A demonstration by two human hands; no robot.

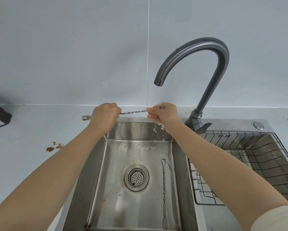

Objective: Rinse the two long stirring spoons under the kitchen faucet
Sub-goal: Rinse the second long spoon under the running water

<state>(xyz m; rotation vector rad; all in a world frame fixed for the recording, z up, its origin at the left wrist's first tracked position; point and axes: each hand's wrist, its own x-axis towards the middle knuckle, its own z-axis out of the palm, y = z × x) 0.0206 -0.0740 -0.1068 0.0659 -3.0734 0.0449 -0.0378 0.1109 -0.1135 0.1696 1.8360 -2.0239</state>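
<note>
Over steel sink [176, 164], left hand [104, 116] and right hand [162, 114] each grip twisted-stem spoon [133, 112] under faucet [195, 64].

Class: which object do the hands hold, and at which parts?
One stirring spoon: left hand grips near its fork end, right hand pinches its bowl end under the water.

Faucet [205, 67] stands behind sink basin [116, 205], right of centre. One stirring spoon [164, 194] lies in basin, right of drain [136, 178]. Wire basket [250, 157] sits right of basin.
</note>
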